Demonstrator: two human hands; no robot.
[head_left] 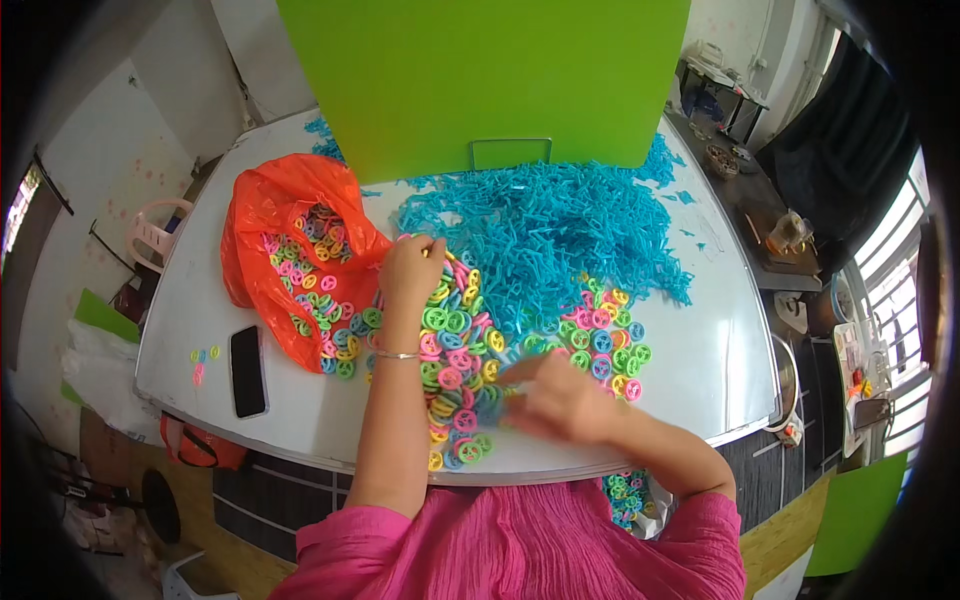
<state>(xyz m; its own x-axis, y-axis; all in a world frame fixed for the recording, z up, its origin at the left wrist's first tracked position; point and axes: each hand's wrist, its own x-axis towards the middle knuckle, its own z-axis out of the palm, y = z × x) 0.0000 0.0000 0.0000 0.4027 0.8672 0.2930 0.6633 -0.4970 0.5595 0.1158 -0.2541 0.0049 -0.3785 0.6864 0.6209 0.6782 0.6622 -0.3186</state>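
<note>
Small plastic wheels (450,378) in pink, green, yellow and blue lie in a loose pile at the middle of the table. Over the far left of this pile, my left hand (408,272) is closed with its fingers curled down; what they pinch is mostly hidden. My right hand (565,400) is smeared by motion above the near right part of the pile, so its fingers are unclear. Beyond it spreads a big heap of thin blue plastic pieces (560,225). An orange-red plastic bag (262,215) lies open at the left, with more wheels (320,235) inside.
A green board (490,80) with a metal wire handle (511,150) stands at the table's back. Left of the pile lies a black phone (248,372), with a few loose wheels (203,357) beside it. The white table's (310,415) near edge runs along my body.
</note>
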